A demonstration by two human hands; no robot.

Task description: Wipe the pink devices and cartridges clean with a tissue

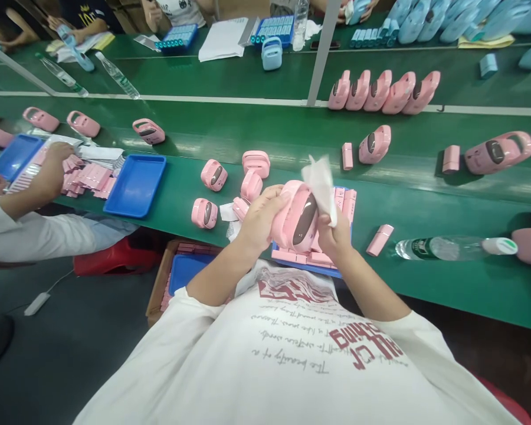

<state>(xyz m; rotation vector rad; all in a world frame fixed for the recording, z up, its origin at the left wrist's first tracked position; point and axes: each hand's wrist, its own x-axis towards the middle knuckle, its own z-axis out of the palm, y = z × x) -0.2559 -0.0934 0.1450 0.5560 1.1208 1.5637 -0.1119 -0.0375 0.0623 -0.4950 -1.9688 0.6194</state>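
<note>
My left hand point(262, 219) is wrapped round the left side of a pink device point(292, 215) with a dark oval window. On its other side my right hand point(335, 236) grips a white cloth point(319, 183), which touches the device's upper right edge. Beneath them a blue tray point(331, 272) holds pink blocks point(348, 203). Several more pink devices point(213, 175) stand to the left on the green table point(177, 200), beside small white papers point(227, 212). A loose pink block point(379, 239) lies right of the tray.
A plastic bottle point(454, 248) lies at the right. Further back, pink devices point(375, 144) stand on a green conveyor point(292, 127). At the left, a co-worker's hand point(55, 165) is over pink parts, near an empty blue tray point(135, 186). An open carton point(156, 295) stands below the table edge.
</note>
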